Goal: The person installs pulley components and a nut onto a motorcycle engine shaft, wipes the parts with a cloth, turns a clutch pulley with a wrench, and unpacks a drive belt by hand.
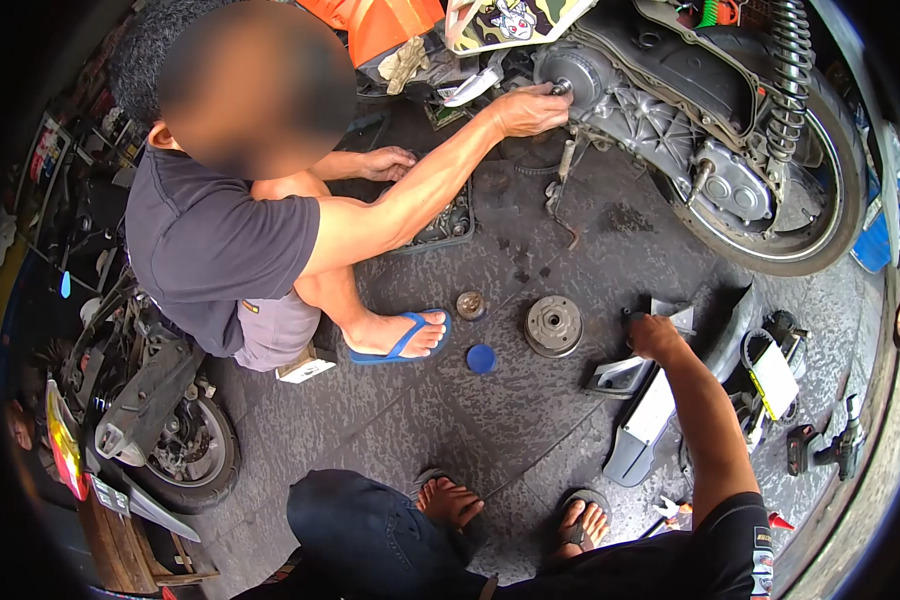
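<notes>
My right hand reaches down over a group of removed motorbike covers. Its fingers are closed, and a small dark piece shows at the fingertips, too small to name. Beside and under it lie a grey and white plastic cover and a smaller angular panel. To the left of the hand, a round metal clutch part rests on the floor. A blue lid and a small round tub are near it. My left hand is out of view.
A co-worker sits at the left, one hand at the scooter's engine. A cordless drill and an air filter lie at right. A tray is behind the co-worker's arm; another motorbike's wheel stands at left.
</notes>
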`<state>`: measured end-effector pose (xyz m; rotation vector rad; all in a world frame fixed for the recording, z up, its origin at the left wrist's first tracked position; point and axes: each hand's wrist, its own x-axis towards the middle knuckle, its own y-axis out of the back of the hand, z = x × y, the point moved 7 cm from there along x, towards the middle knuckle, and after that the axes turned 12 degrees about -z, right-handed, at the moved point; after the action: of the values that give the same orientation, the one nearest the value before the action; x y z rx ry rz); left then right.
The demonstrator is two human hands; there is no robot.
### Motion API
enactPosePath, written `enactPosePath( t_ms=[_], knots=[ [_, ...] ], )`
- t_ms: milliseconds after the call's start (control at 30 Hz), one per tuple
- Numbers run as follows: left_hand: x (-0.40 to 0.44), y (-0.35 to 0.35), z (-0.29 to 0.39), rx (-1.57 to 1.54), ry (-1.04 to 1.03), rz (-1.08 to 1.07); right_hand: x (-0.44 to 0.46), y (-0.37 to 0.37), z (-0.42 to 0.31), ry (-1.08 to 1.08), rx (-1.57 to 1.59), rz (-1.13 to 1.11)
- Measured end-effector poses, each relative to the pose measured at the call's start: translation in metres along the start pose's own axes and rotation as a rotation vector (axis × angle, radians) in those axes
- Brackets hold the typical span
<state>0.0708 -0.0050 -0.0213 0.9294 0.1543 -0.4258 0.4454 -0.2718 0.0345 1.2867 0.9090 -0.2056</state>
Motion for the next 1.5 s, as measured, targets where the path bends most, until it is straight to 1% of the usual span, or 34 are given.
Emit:
enactPosePath(
  t_ms=[133,300,333,400,500,700,833,900,1000,1200,1233,1300,1400,1500],
  knots=[
    [0.001,-0.008,-0.008,-0.045,-0.018,-0.030,0.000,0.000,0.000,-0.006,-0.001,0.015],
    [0.003,0.021,0.022,0.098,0.008,-0.016,0.005,-0.002,0.002,0.001,0.014,0.037],
    [0.003,0.015,0.016,0.099,0.008,-0.015,0.003,-0.001,0.002,-0.005,0.016,0.024],
    [0.002,0.005,0.004,-0.017,0.009,-0.004,-0.001,0.001,0.001,-0.012,0.018,0.010],
    [0.002,0.001,0.000,-0.028,0.000,0.000,-0.001,0.001,0.001,-0.007,0.012,0.014],
    [0.000,0.010,0.010,0.100,0.031,0.031,0.001,0.000,0.001,0.001,0.017,0.013],
    [-0.003,-0.002,-0.004,0.073,0.051,0.041,0.002,-0.002,0.002,-0.016,0.009,0.004],
    [-0.002,0.004,0.002,0.103,0.073,0.056,0.001,-0.001,0.002,-0.023,0.004,0.003],
    [0.000,0.014,0.013,0.084,0.066,0.032,0.002,-0.002,0.003,-0.021,0.013,-0.007],
    [-0.001,0.001,0.000,0.018,0.048,0.034,-0.004,0.003,0.000,-0.010,-0.003,0.010],
    [-0.002,0.001,0.000,0.018,0.048,0.034,-0.003,0.002,0.000,-0.008,0.003,0.011],
    [-0.002,0.009,0.008,0.116,0.031,0.059,-0.003,0.002,0.000,-0.007,0.010,0.012],
    [-0.004,-0.001,-0.003,0.103,0.036,0.095,-0.003,0.003,0.001,-0.016,0.027,0.015],
    [-0.004,-0.008,-0.010,0.079,0.050,0.057,-0.003,0.002,0.001,-0.004,0.027,0.016]
  ],
)
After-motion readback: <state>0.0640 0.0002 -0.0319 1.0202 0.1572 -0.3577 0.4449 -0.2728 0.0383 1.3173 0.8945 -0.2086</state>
